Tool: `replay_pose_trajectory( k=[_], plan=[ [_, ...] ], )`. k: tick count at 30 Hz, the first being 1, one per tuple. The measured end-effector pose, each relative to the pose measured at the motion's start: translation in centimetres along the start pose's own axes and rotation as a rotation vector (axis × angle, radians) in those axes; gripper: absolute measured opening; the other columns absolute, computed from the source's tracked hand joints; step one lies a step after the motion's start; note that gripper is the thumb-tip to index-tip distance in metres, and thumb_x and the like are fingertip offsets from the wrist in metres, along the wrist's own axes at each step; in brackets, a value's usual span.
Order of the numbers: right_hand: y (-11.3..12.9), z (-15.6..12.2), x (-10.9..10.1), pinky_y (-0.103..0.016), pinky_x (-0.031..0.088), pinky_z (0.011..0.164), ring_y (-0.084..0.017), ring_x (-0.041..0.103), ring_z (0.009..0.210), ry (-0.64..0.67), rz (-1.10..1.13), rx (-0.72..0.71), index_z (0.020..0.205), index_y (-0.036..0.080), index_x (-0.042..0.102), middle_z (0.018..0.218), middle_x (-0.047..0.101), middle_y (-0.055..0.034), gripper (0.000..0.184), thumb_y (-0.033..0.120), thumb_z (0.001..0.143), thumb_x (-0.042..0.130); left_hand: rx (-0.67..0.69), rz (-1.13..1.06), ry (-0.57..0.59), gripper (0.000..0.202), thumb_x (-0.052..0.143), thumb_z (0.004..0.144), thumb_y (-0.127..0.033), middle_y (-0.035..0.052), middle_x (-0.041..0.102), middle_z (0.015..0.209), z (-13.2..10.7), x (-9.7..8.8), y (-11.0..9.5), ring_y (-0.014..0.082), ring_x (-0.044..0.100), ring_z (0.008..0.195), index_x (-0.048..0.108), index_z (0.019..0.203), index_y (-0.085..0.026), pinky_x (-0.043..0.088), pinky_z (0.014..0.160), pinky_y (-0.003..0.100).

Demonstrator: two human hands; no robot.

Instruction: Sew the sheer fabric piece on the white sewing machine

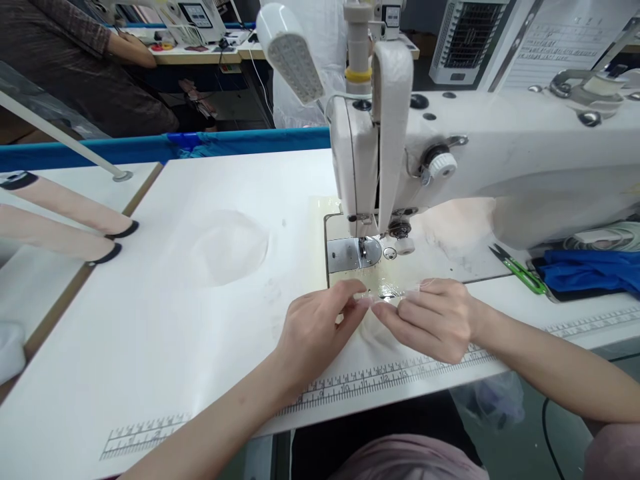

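Observation:
My left hand (pixel 317 330) and my right hand (pixel 433 319) meet just in front of the needle plate (pixel 345 253) of a white sewing machine (pixel 450 167). Both pinch the same small sheer, pale piece of fabric (pixel 375 330) between thumb and fingertips. The fabric lies partly flat on the white table (pixel 200 333) under my hands; its edges are hard to make out. The presser foot (pixel 367 248) stands a little beyond my fingertips, apart from the fabric.
Green thread snips (pixel 520 270) and a blue cloth (pixel 590 273) lie right of the machine. A lamp head (pixel 293 53) hangs at the upper left of the machine. Skin-toned pieces with black ends (pixel 65 220) lie at the left. Another person (pixel 85 67) sits behind. A printed ruler (pixel 390 377) runs along the table's front edge.

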State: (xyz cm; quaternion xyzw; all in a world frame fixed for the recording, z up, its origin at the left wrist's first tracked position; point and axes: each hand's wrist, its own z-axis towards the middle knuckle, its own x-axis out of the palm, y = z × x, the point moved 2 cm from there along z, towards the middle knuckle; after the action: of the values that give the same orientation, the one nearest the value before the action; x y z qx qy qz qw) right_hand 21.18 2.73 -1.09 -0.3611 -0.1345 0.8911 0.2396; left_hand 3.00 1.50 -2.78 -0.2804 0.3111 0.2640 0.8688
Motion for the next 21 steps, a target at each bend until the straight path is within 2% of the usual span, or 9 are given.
replay_pose_trajectory(
  k=[2, 4, 6, 9, 12, 14, 17, 19, 21],
  plan=[
    [0.03, 0.03, -0.02, -0.022, 0.030, 0.035, -0.004, 0.043, 0.043, 0.011, 0.005, 0.002, 0.075, 0.012, 0.073, 0.051, 0.053, 0.0048, 0.004, 0.011, 0.077, 0.069, 0.006, 0.018, 0.009, 0.013, 0.054, 0.092, -0.016, -0.0075, 0.057, 0.061, -0.03, 0.03, -0.01, 0.0051, 0.050, 0.050, 0.057, 0.105, -0.018, 0.040, 0.049, 0.016],
    [0.05, 0.08, -0.09, -0.022, 0.030, 0.035, -0.005, 0.042, 0.043, 0.025, 0.007, 0.001, 0.074, 0.014, 0.072, 0.050, 0.052, 0.0052, 0.008, 0.012, 0.079, 0.067, 0.071, 0.045, 0.026, 0.020, 0.052, 0.094, -0.016, -0.0073, 0.054, 0.060, -0.07, 0.08, -0.03, 0.0057, 0.049, 0.049, 0.058, 0.112, -0.020, 0.038, 0.047, 0.017],
    [0.06, 0.11, -0.14, -0.021, 0.031, 0.036, -0.005, 0.044, 0.044, 0.034, 0.004, -0.005, 0.075, 0.015, 0.073, 0.051, 0.053, 0.0050, 0.009, 0.013, 0.080, 0.066, 0.117, 0.053, 0.027, 0.016, 0.053, 0.093, -0.016, -0.0060, 0.054, 0.060, -0.12, 0.14, 0.02, 0.0061, 0.049, 0.050, 0.062, 0.106, -0.020, 0.038, 0.047, 0.018],
    [0.09, 0.06, -0.14, -0.020, 0.031, 0.037, -0.005, 0.045, 0.045, 0.023, 0.001, -0.015, 0.077, 0.015, 0.072, 0.053, 0.055, 0.0047, 0.007, 0.013, 0.080, 0.066, 0.089, 0.040, 0.012, 0.006, 0.056, 0.092, -0.016, -0.0043, 0.059, 0.063, -0.17, 0.25, 0.18, 0.0063, 0.053, 0.054, 0.062, 0.092, -0.017, 0.042, 0.050, 0.017],
    [0.16, -0.08, -0.10, -0.020, 0.030, 0.037, -0.005, 0.044, 0.044, -0.012, 0.015, -0.012, 0.077, 0.011, 0.071, 0.052, 0.054, 0.0046, 0.006, 0.012, 0.078, 0.066, 0.071, 0.033, -0.005, 0.007, 0.058, 0.091, -0.015, -0.0046, 0.060, 0.063, -0.16, 0.34, 0.13, 0.0056, 0.052, 0.052, 0.059, 0.083, -0.016, 0.042, 0.049, 0.017],
    [0.25, -0.20, -0.07, -0.021, 0.029, 0.037, -0.005, 0.043, 0.043, -0.021, 0.027, -0.011, 0.077, 0.010, 0.071, 0.051, 0.053, 0.0050, 0.006, 0.012, 0.077, 0.066, 0.065, 0.020, -0.008, 0.002, 0.057, 0.091, -0.014, -0.0054, 0.059, 0.061, -0.13, 0.37, 0.05, 0.0051, 0.050, 0.049, 0.059, 0.090, -0.015, 0.041, 0.047, 0.017],
    [0.38, -0.30, -0.07, -0.021, 0.030, 0.038, -0.005, 0.043, 0.044, -0.003, 0.025, -0.009, 0.077, 0.011, 0.071, 0.052, 0.052, 0.0055, 0.007, 0.014, 0.079, 0.064, 0.060, 0.008, 0.014, 0.021, 0.054, 0.092, -0.013, -0.0068, 0.058, 0.061, -0.10, 0.36, 0.01, 0.0050, 0.049, 0.048, 0.057, 0.113, -0.015, 0.040, 0.047, 0.016],
    [0.41, -0.29, -0.13, -0.020, 0.032, 0.039, -0.005, 0.044, 0.045, 0.010, 0.019, -0.008, 0.078, 0.012, 0.071, 0.052, 0.053, 0.0055, 0.008, 0.015, 0.081, 0.063, 0.077, 0.009, 0.030, 0.020, 0.053, 0.093, -0.013, -0.0067, 0.058, 0.061, -0.11, 0.34, 0.02, 0.0054, 0.050, 0.049, 0.058, 0.112, -0.017, 0.041, 0.048, 0.016],
    [0.40, -0.23, -0.22, -0.020, 0.032, 0.039, -0.005, 0.044, 0.045, 0.013, 0.018, -0.011, 0.078, 0.013, 0.071, 0.053, 0.054, 0.0055, 0.008, 0.015, 0.081, 0.063, 0.093, 0.013, 0.032, 0.011, 0.055, 0.093, -0.015, -0.0057, 0.060, 0.061, -0.14, 0.31, 0.03, 0.0059, 0.053, 0.052, 0.061, 0.101, -0.018, 0.043, 0.050, 0.017]
  ],
)
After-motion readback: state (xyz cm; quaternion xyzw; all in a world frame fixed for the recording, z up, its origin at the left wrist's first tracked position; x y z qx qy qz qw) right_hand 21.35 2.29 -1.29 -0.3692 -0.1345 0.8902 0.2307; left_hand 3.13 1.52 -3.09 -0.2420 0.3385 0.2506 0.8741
